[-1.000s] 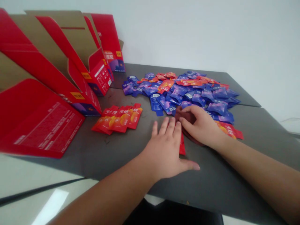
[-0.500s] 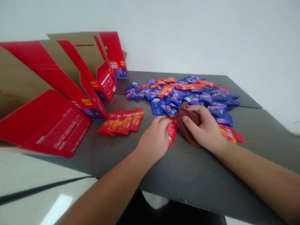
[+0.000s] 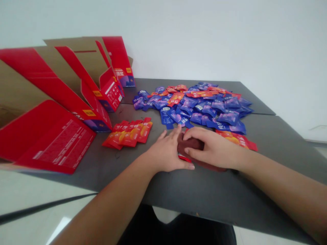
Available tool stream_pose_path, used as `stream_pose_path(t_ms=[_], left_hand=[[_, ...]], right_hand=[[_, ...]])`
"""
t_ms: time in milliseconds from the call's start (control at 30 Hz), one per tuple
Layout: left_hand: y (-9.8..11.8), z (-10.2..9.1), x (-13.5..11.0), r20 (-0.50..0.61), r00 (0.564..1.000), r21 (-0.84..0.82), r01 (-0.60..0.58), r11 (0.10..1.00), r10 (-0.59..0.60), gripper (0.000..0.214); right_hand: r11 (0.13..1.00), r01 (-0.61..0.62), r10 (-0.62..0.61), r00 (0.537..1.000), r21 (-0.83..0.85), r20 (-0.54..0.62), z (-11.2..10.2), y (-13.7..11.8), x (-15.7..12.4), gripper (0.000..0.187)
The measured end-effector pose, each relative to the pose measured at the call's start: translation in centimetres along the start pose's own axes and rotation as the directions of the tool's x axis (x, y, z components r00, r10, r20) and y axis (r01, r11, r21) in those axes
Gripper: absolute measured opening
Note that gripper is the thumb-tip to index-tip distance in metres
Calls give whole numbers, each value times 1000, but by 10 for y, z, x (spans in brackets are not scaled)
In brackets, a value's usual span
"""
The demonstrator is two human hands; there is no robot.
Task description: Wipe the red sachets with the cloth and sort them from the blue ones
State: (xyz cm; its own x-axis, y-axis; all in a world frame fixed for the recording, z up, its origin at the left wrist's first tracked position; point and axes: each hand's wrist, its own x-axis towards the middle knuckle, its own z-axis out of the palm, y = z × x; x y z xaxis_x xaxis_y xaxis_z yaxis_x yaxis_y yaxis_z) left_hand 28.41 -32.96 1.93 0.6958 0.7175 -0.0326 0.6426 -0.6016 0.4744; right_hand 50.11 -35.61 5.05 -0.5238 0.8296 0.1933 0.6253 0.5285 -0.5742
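Observation:
My right hand [image 3: 212,146] grips a bunched brown cloth [image 3: 187,146], pressing it down on a red sachet [image 3: 184,158] that shows only at its edges. Flat beside the cloth lies my left hand [image 3: 167,151], fingers spread and thumb stretched out along the sachet's near end. Left of it, several orange-red sachets [image 3: 131,134] overlap in a row on the dark table [image 3: 163,194]. More orange-red sachets [image 3: 236,137] lie behind my right wrist. Beyond both hands spreads a heap of purple-blue sachets [image 3: 209,110] with some orange ones mixed in.
Open red cardboard boxes [image 3: 61,146] with brown insides stand in a line along the table's left side. One more red box [image 3: 122,64] is at the far end. A white wall [image 3: 204,41] rises behind the table. Below the near edge is a dark seat [image 3: 204,231].
My left hand has opened from its curl round the red sachet and now lies flat. My right hand has brought the cloth left, over that sachet. The view has shifted slightly.

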Motion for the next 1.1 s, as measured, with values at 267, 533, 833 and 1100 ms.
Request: stream_pose_path(t_ms=[267,533,833,1100], left_hand=[[0,6,1,-7,999,-32,39,999,-39,150],[-4,-14,-9,136,991,-44,22,999,-16,146],[-5,-7,-8,6,999,-130,43,991,-42,140],[-1,-8,-10,13,996,-120,89,989,-88,142]], right_hand=[[969,-4,14,999,-247,38,1,15,12,11],[936,-106,66,989,-337,-129,3,34,15,14],[988,151,-153,978,26,145,-7,-5,4,19],[979,110,-90,989,-169,121,1,7,11,8]])
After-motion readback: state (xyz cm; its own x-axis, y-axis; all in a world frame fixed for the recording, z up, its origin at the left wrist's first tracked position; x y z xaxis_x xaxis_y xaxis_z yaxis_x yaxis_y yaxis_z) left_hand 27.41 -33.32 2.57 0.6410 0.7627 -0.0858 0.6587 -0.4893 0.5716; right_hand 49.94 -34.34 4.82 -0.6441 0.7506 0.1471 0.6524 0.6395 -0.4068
